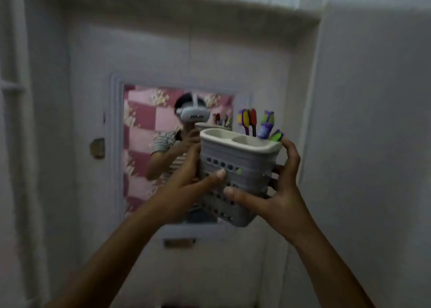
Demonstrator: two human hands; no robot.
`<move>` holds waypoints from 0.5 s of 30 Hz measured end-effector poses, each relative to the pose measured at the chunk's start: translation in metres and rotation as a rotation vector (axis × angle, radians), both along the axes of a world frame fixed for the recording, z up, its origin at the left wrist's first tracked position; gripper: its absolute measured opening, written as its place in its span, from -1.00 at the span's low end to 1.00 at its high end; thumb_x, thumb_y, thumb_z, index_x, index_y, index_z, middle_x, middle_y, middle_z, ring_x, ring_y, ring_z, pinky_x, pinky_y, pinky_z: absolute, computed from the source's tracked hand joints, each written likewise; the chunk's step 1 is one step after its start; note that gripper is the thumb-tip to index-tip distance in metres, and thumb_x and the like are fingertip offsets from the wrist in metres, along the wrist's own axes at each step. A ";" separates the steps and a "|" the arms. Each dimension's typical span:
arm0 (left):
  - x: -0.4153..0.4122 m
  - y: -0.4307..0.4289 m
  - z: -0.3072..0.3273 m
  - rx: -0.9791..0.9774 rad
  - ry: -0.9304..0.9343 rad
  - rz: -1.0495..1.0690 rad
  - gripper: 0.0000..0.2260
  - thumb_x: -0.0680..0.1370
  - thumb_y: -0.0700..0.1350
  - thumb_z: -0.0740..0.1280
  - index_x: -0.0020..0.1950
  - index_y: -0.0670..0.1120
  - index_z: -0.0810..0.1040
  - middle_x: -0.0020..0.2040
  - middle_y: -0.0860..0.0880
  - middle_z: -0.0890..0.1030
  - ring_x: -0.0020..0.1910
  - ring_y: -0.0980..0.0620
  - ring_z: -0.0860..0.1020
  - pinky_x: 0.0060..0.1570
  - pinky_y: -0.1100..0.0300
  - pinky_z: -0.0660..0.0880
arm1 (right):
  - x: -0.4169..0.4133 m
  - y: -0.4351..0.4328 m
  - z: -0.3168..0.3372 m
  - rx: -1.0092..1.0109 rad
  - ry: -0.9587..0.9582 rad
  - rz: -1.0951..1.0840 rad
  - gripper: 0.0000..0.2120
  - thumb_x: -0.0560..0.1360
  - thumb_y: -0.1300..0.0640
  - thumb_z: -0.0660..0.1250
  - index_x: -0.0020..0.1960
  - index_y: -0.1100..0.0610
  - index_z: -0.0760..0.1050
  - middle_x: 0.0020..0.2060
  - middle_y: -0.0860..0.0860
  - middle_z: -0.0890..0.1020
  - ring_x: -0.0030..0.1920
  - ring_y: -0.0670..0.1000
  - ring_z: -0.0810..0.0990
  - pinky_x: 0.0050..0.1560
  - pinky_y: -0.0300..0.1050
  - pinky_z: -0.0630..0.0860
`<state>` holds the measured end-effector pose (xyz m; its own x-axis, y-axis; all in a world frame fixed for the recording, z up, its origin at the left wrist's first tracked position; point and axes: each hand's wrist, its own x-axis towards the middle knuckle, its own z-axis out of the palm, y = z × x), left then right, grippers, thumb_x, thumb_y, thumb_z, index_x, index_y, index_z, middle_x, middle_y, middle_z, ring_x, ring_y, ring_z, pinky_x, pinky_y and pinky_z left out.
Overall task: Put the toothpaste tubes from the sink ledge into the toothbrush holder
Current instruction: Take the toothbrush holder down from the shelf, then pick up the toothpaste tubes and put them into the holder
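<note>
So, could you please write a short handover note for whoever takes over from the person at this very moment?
Left hand: gripping the left side of the grey perforated plastic toothbrush holder, thumb on its front.
Right hand: gripping its right side, fingers round the back.
The holder is lifted in front of the wall mirror, tilted slightly. Colourful toothbrushes and a purple-and-green item stand in its far right section; the two near compartments look empty.
Done: cannot tell; the image is blurred and I cannot confirm any tube in the holder.
Left: the sink ledge is out of view; check it for tubes and load them.
</note>
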<state>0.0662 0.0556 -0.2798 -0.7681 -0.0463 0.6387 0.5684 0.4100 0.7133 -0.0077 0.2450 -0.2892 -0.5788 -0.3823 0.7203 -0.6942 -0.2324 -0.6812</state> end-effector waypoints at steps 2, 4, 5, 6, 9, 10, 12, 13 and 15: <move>0.000 0.006 -0.021 -0.014 -0.034 -0.010 -0.37 0.49 -0.04 0.39 0.50 0.04 0.19 0.40 0.07 0.45 0.38 0.13 0.44 0.31 0.07 0.48 | -0.005 0.004 -0.023 0.005 0.037 -0.021 0.17 0.09 0.10 0.64 0.53 -0.11 0.05 0.21 -0.22 0.47 0.11 -0.38 0.59 -0.03 -0.42 0.61; 0.018 -0.004 -0.072 0.003 -0.175 0.038 -0.41 0.49 -0.03 0.41 0.47 0.06 0.27 0.39 0.08 0.48 0.37 0.11 0.46 0.32 -0.01 0.45 | -0.006 0.001 -0.083 0.075 -0.031 -0.008 0.19 0.07 0.14 0.72 0.51 -0.05 0.10 0.23 -0.29 0.46 0.15 -0.33 0.59 -0.02 -0.40 0.61; 0.030 -0.013 -0.100 0.002 -0.259 0.091 -0.48 0.50 -0.02 0.40 0.43 0.08 0.34 0.36 0.10 0.52 0.34 0.12 0.49 0.30 0.00 0.45 | -0.001 0.000 -0.114 0.093 -0.050 -0.034 0.21 0.06 0.18 0.78 0.50 -0.01 0.12 0.23 -0.37 0.45 0.18 -0.29 0.58 0.02 -0.39 0.60; 0.044 -0.024 -0.129 0.010 -0.319 0.151 -0.55 0.50 0.01 0.39 0.38 0.11 0.40 0.31 0.11 0.55 0.30 0.14 0.52 0.28 0.03 0.46 | 0.000 0.002 -0.150 0.100 -0.069 -0.062 0.19 0.05 0.20 0.78 0.47 0.03 0.13 0.24 -0.43 0.43 0.21 -0.25 0.57 0.08 -0.37 0.60; 0.086 -0.055 -0.206 0.133 -0.452 0.355 -0.70 0.48 0.06 0.39 0.21 0.18 0.53 0.16 0.13 0.64 0.15 0.15 0.60 0.15 0.09 0.55 | 0.015 0.006 -0.233 0.075 -0.130 -0.162 0.11 0.03 0.23 0.72 0.40 0.09 0.14 0.32 -0.33 0.37 0.27 -0.07 0.57 0.15 -0.23 0.60; 0.096 -0.065 -0.231 0.141 -0.493 0.432 -0.77 0.51 0.00 0.40 0.14 0.21 0.56 0.11 0.16 0.65 0.09 0.18 0.62 0.08 0.13 0.57 | 0.020 0.006 -0.254 0.078 -0.194 -0.183 0.11 0.02 0.37 0.72 0.36 0.04 0.14 0.32 -0.30 0.36 0.25 -0.16 0.58 0.10 -0.30 0.61; 0.110 -0.081 -0.279 0.107 -0.593 0.561 -0.72 0.53 -0.14 0.41 0.00 0.30 0.57 0.02 0.23 0.65 -0.03 0.24 0.63 -0.06 0.24 0.55 | 0.029 0.007 -0.298 0.095 -0.337 -0.195 0.17 -0.02 0.62 0.66 0.30 -0.10 0.17 0.26 -0.45 0.39 0.14 -0.41 0.55 0.01 -0.49 0.56; 0.115 -0.086 -0.300 0.092 -0.648 0.599 -0.65 0.52 -0.18 0.41 -0.04 0.34 0.56 -0.02 0.22 0.66 -0.08 0.23 0.64 -0.11 0.28 0.54 | 0.030 0.008 -0.316 0.171 -0.345 -0.252 0.17 0.01 0.57 0.69 0.31 -0.22 0.21 0.18 -0.55 0.43 0.10 -0.44 0.54 0.03 -0.48 0.55; 0.116 -0.092 -0.334 0.061 -0.760 0.658 -0.65 0.51 -0.20 0.43 -0.10 0.32 0.57 -0.10 0.15 0.69 -0.13 0.16 0.65 -0.10 0.21 0.60 | 0.027 0.012 -0.353 0.392 -0.473 -0.341 -0.16 0.20 0.16 0.70 0.24 -0.45 0.41 0.15 -0.51 0.54 0.12 -0.33 0.58 0.18 -0.18 0.52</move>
